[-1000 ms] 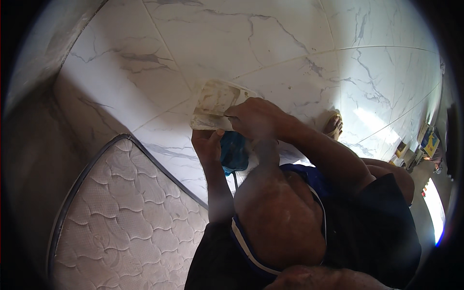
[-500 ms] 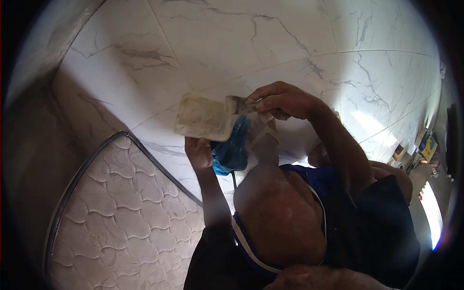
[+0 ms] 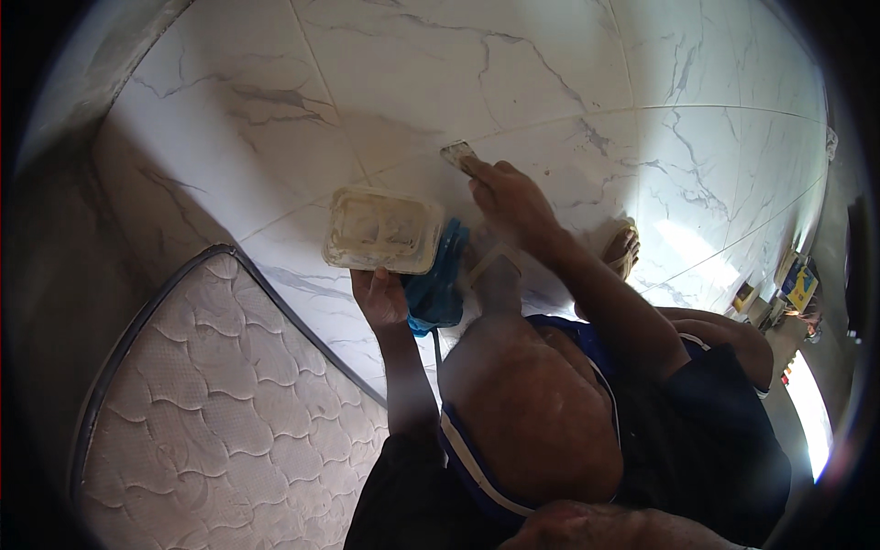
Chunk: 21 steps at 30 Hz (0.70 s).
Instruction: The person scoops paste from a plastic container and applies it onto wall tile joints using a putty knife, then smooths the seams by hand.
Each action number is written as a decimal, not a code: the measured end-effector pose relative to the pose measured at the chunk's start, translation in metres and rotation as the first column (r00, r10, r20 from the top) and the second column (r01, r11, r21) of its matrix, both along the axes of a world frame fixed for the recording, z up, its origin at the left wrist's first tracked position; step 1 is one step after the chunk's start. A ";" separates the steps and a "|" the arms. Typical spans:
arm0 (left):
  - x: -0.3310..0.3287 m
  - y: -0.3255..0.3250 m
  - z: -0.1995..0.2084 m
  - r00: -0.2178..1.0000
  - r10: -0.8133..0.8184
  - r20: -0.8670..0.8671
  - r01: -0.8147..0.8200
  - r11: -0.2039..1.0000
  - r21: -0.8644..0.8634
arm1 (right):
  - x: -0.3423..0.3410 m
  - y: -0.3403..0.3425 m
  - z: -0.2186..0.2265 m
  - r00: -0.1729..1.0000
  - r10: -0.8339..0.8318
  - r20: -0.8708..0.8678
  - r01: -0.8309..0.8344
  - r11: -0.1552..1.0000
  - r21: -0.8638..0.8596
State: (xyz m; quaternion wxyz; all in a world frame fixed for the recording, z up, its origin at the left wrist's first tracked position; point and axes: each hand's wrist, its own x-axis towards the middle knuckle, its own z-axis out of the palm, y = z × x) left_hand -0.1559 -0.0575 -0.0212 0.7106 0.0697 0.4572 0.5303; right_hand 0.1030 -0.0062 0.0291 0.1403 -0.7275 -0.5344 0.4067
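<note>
My left hand grips the lower edge of a shallow rectangular plastic tub, thumb on its rim. Pale paste is smeared over the inside of the tub. Farther out and to the right, my right hand is closed round the handle of a putty knife. Its smeared blade is over the marbled white tile floor, close to a joint line; whether it touches the tile I cannot tell. A crumpled blue plastic bag lies just right of my left hand.
A quilted mattress with dark piping takes up the lower left, beside a dark wall. My sandalled foot rests on the tiles at right. Small boxes and other items stand at the far right.
My right hand has taken the putty knife away from the tub's edge, out to the tiles. The tub has shifted slightly left and is held flatter.
</note>
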 end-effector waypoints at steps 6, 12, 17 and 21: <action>-0.006 -0.013 -0.002 0.996 -0.048 -0.075 0.049 0.999 0.013 | -0.040 0.005 0.004 0.989 0.029 0.142 0.002 0.977 -0.213; -0.014 -0.015 -0.001 1.000 -0.027 -0.008 0.027 0.999 0.030 | -0.052 -0.031 -0.008 0.931 0.237 0.277 -0.159 0.948 -0.275; -0.026 -0.025 -0.012 0.999 -0.037 -0.004 0.037 0.999 0.034 | -0.043 0.013 0.014 0.948 0.203 0.244 -0.112 0.933 -0.341; -0.027 -0.022 -0.014 0.999 -0.035 0.004 0.035 0.999 0.015 | -0.053 0.011 -0.003 0.948 0.160 0.274 -0.061 0.939 -0.339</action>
